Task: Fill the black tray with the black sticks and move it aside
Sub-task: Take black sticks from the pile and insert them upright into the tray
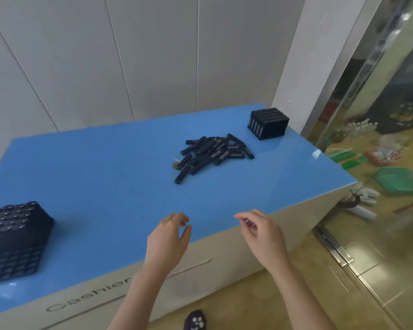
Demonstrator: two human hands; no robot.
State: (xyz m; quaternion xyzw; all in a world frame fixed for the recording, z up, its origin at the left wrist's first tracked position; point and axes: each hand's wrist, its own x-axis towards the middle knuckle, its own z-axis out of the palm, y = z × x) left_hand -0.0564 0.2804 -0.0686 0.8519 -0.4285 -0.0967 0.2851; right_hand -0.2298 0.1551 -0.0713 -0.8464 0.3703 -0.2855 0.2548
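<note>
A loose pile of black sticks [212, 152] lies on the blue counter top [105, 177], right of centre. A black tray packed with upright sticks [268, 123] stands at the far right corner. A second, larger black tray full of sticks [14, 236] sits at the near left edge. My left hand [168, 236] and my right hand [262, 231] hover over the counter's front edge, fingers loosely curled, holding nothing. Both are well short of the pile.
The counter has a white front lettered "Cashier" [88, 294]. White wall panels stand behind it. To the right is a glass door with a metal frame [343, 91], a green basket [401, 179] and clutter on the tiled floor.
</note>
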